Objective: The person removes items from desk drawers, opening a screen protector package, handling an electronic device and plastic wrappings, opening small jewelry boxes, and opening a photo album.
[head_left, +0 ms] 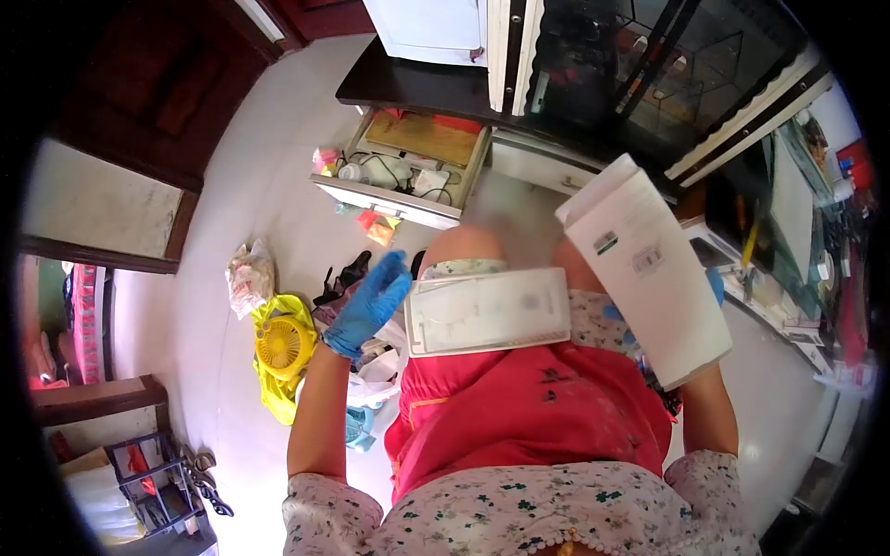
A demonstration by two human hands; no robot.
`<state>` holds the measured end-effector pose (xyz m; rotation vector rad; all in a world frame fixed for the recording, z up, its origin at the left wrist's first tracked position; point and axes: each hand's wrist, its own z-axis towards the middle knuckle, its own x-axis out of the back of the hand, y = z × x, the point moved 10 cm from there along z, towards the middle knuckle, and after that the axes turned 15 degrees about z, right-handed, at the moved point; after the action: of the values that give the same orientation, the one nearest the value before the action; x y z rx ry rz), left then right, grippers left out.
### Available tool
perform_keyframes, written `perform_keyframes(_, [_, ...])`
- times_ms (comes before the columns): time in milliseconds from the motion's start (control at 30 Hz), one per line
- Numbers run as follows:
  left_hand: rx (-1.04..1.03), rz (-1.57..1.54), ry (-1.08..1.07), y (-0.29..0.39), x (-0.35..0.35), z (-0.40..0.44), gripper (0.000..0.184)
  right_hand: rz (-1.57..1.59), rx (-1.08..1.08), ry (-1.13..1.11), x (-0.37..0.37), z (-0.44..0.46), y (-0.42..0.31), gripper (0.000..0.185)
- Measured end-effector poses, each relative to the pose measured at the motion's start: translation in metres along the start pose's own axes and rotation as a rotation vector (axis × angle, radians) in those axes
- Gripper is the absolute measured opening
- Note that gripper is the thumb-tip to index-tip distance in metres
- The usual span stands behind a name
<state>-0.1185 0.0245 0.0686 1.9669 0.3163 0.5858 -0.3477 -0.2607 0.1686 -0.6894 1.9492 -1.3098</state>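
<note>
My right hand [715,286], in a blue glove, grips a long white cardboard box [640,273] with a small printed label; the box hides most of the hand. On my lap lies a shallow white box or tray [489,313] with faint marks on its face. My left hand [369,308], also blue-gloved, is just left of that tray with its fingers stretched out and nothing in them. Whether it touches the tray's edge I cannot tell. Under the tray is a red cloth [528,389] across my lap.
Ahead, an open drawer [389,199] holds cords and small items. On the floor to the left are a yellow fan [284,344], a yellow bag [275,397], a plastic bag [250,278] and a black rack [156,482]. A cluttered glass-topped surface [788,250] stands to the right.
</note>
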Motion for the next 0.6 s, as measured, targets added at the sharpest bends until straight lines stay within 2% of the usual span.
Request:
perform_keyframes(67, [-0.046, 0.112, 0.088, 0.003, 0.012, 0.000, 0.051, -0.002, -0.033, -0.047, -0.013, -0.002, 0.002, 0.051])
perform_keyframes(133, [-0.250, 0.028, 0.405, 0.059, 0.035, -0.018, 0.047, -0.028, -0.098, -0.141, -0.032, -0.008, 0.006, 0.052])
perform_keyframes(200, [-0.385, -0.181, 0.234, 0.112, 0.011, -0.026, 0.046, -0.067, -0.188, -0.270, -0.057, -0.016, 0.013, 0.054])
perform_keyframes(233, [-0.341, -0.363, 0.067, 0.129, -0.015, -0.027, 0.050, -0.091, -0.240, -0.343, -0.070, -0.022, 0.019, 0.055])
perform_keyframes(267, [-0.246, -0.309, -0.138, 0.128, -0.042, -0.017, 0.053, -0.118, -0.293, -0.414, -0.082, -0.030, 0.023, 0.056])
perform_keyframes(300, [-0.403, -0.263, -0.179, 0.149, -0.064, -0.025, 0.055, -0.135, -0.348, -0.471, -0.091, -0.037, 0.028, 0.057])
perform_keyframes(333, [-0.404, -0.060, -0.028, 0.163, -0.067, -0.032, 0.046, -0.130, -0.405, -0.506, -0.093, -0.042, 0.031, 0.059])
perform_keyframes(400, [-0.184, -0.188, -0.067, 0.140, -0.086, -0.023, 0.034, 0.034, -0.571, -0.435, -0.072, -0.046, 0.040, 0.061])
perform_keyframes(433, [-0.183, -0.188, -0.068, 0.139, -0.085, -0.022, 0.034, 0.205, -0.640, -0.359, -0.055, -0.044, 0.043, 0.062])
perform_keyframes(467, [-0.023, -0.292, 0.030, 0.122, -0.074, -0.019, 0.030, 0.534, -0.673, -0.308, -0.033, -0.039, 0.051, 0.073])
perform_keyframes(500, [0.137, -0.396, 0.129, 0.103, -0.064, -0.021, 0.026, 0.791, -0.657, -0.340, -0.023, -0.031, 0.049, 0.072])
perform_keyframes(533, [0.138, -0.397, 0.127, 0.097, -0.061, -0.020, 0.026, 1.047, -0.632, -0.368, -0.019, -0.023, 0.043, 0.072])
perform_keyframes(567, [0.120, -0.406, 0.262, 0.087, -0.046, -0.021, 0.027, 0.919, -0.416, -0.307, -0.003, -0.015, 0.037, 0.068])
perform_keyframes(600, [0.094, -0.419, 0.380, 0.081, -0.035, -0.022, 0.028, 0.929, -0.412, -0.249, -0.011, -0.016, 0.028, 0.061])
